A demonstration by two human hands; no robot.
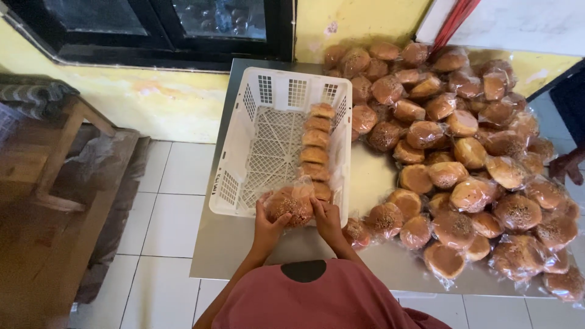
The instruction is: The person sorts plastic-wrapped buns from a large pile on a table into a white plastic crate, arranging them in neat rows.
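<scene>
My left hand point(269, 226) and my right hand point(326, 219) together hold a bun wrapped in clear plastic point(289, 206) at the near rim of a white plastic crate point(242, 131). Inside the crate, a row of wrapped buns point(316, 143) stands on edge along its right wall. The rest of the crate's slotted floor is bare. A large heap of wrapped buns point(463, 152) lies on the metal table point(219, 250) to the right of the crate.
Another person's hand point(567, 166) reaches in at the right edge by the heap. A wooden bench point(42, 183) stands on the tiled floor at the left. A yellow wall and a dark window frame point(164, 30) lie beyond the table.
</scene>
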